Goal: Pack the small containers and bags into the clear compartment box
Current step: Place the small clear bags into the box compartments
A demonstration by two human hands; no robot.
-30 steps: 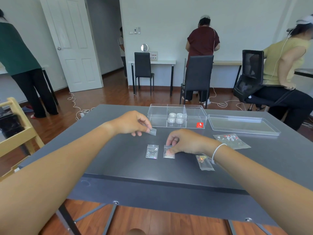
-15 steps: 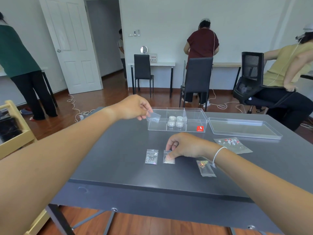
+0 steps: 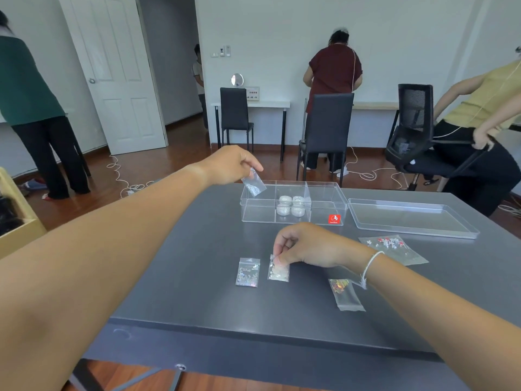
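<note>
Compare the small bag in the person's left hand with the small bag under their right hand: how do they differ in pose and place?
The left hand holds its bag in the air, tilted, over the clear box's left compartment. The right hand pinches its bag at the top edge, and that one lies on the grey table, nearer the person. Both are small clear bags of pale glittery pieces.

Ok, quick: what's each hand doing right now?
Left hand: closed on a small glitter bag, above the clear box.
Right hand: pinching a table bag.
</note>
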